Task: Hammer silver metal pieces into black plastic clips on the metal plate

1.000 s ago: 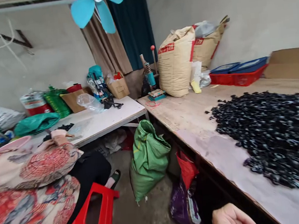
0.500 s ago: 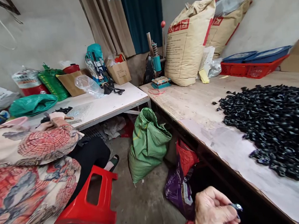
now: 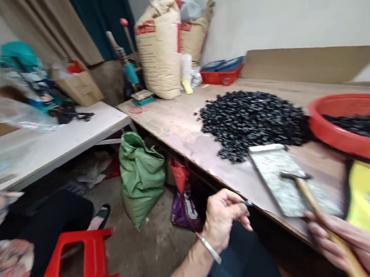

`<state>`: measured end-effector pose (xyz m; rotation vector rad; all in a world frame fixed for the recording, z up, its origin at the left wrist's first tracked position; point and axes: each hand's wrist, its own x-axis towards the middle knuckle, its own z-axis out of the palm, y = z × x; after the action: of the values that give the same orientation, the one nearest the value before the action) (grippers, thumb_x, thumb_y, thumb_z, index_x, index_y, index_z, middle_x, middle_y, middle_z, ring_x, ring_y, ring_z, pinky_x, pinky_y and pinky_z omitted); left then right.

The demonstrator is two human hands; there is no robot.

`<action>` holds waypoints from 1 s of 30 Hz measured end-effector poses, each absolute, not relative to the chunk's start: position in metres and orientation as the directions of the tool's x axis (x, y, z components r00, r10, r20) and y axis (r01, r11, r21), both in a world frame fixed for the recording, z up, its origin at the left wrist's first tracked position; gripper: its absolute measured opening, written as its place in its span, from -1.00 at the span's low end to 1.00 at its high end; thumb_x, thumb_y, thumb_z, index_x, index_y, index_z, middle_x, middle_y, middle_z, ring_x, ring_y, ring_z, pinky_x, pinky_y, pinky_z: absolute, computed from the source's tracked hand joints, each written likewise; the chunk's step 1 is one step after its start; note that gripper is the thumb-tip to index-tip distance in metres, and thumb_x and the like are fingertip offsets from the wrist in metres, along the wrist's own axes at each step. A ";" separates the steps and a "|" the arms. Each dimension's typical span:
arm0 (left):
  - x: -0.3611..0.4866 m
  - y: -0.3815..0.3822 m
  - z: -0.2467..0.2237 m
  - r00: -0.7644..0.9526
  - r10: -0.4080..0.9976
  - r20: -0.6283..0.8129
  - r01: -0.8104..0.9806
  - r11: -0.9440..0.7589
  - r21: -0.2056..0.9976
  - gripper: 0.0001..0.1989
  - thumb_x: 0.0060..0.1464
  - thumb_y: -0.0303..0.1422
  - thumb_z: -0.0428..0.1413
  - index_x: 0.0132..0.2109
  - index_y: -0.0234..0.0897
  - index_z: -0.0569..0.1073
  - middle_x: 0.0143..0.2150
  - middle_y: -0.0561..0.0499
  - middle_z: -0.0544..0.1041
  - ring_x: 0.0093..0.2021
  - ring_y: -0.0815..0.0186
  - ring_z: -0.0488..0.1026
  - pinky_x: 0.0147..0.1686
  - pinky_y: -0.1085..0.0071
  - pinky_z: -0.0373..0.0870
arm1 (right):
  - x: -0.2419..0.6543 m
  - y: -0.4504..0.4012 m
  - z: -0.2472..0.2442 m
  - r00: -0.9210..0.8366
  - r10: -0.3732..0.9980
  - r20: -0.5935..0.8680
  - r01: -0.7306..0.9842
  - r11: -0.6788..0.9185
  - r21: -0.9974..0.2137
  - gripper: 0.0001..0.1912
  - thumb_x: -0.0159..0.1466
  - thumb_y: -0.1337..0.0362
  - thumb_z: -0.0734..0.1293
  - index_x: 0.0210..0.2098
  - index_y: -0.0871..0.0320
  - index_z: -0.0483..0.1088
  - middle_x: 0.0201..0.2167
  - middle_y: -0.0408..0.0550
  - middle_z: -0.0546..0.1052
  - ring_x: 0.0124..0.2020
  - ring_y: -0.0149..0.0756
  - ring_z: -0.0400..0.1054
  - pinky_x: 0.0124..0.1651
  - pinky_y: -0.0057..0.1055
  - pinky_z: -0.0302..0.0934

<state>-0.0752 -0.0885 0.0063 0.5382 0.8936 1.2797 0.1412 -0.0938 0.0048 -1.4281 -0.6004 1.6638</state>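
Observation:
Between thumb and fingers, my left hand (image 3: 224, 216) pinches a small black part (image 3: 247, 203) close to the table's front edge. My right hand (image 3: 350, 238) is wrapped around the wooden handle of a hammer (image 3: 313, 200), whose metal head lies over a grey metal slab (image 3: 277, 181). Beyond the slab spreads a large heap of small black parts (image 3: 252, 120). Beside my right hand a yellow sheet or bag (image 3: 359, 190) holds many thin shiny metal pieces. The right hand is a little blurred.
A red basket (image 3: 323, 128) with black parts stands at right. Farther back are a lever press (image 3: 132, 80), a big paper sack (image 3: 160, 48) and a red tray (image 3: 223, 76). On the floor are a green sack (image 3: 141, 178) and a red stool (image 3: 95, 262); a seated person (image 3: 9, 262) is at left.
The view has swung right, bringing my right hand with the hammer, the slab and the red basket into sight. My left hand still holds the small black part.

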 end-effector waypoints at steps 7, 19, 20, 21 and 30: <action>-0.038 -0.053 0.006 0.186 0.957 -0.221 -0.459 0.284 0.842 -0.76 -0.25 -0.39 0.26 -0.44 -0.40 0.36 -0.64 0.06 0.42 -0.68 0.40 0.36 -0.69 0.46 0.42 | 0.149 -0.091 0.015 -0.049 0.816 -0.576 -0.489 -0.522 -0.698 -0.63 -0.13 0.29 0.53 -0.36 0.25 0.39 -0.55 -0.12 0.39 -0.66 -0.53 0.16 -0.73 -0.62 0.12; -0.006 -0.024 0.006 0.143 0.939 -0.312 -0.249 0.339 0.907 -0.85 -0.24 -0.48 0.13 -0.46 -0.34 0.28 -0.65 0.11 0.36 -0.71 0.41 0.33 -0.77 0.44 0.38 | 0.149 -0.088 0.017 -0.058 0.788 -0.613 -0.545 -0.539 -0.642 -0.80 0.03 0.27 0.39 -0.40 0.26 0.36 -0.60 -0.11 0.35 -0.71 -0.57 0.05 -0.77 -0.66 -0.04; -0.005 -0.023 0.006 0.125 0.939 -0.321 -0.231 0.342 0.911 -0.87 -0.23 -0.50 0.11 -0.46 -0.33 0.28 -0.65 0.11 0.35 -0.72 0.41 0.33 -0.78 0.45 0.37 | 0.149 -0.088 0.018 -0.051 0.792 -0.608 -0.535 -0.536 -0.653 -0.78 0.02 0.26 0.40 -0.40 0.26 0.35 -0.61 -0.13 0.34 -0.72 -0.60 0.01 -0.78 -0.68 -0.08; -0.004 -0.023 0.005 0.109 0.938 -0.328 -0.216 0.344 0.914 -0.88 -0.22 -0.51 0.09 -0.46 -0.33 0.27 -0.66 0.12 0.35 -0.73 0.41 0.33 -0.79 0.46 0.36 | 0.149 -0.089 0.020 -0.038 0.797 -0.602 -0.515 -0.532 -0.672 -0.76 0.01 0.25 0.41 -0.40 0.26 0.34 -0.62 -0.15 0.32 -0.73 -0.62 -0.03 -0.78 -0.68 -0.12; -0.002 -0.019 0.001 0.050 0.935 -0.350 -0.236 0.352 0.906 -0.89 -0.16 -0.56 0.06 -0.48 -0.33 0.26 -0.69 0.14 0.33 -0.76 0.42 0.32 -0.78 0.49 0.36 | 0.148 -0.117 0.028 0.190 0.943 -0.274 0.321 -0.323 -0.890 -0.67 0.12 -0.04 0.26 -0.44 0.11 0.27 -0.68 -0.22 0.28 -0.74 -0.47 0.07 -0.73 -0.52 -0.02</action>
<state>-0.0019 -0.0189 0.0009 0.7733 1.1754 1.0432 0.1483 -0.1170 0.0282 -1.7707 -1.1921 1.1338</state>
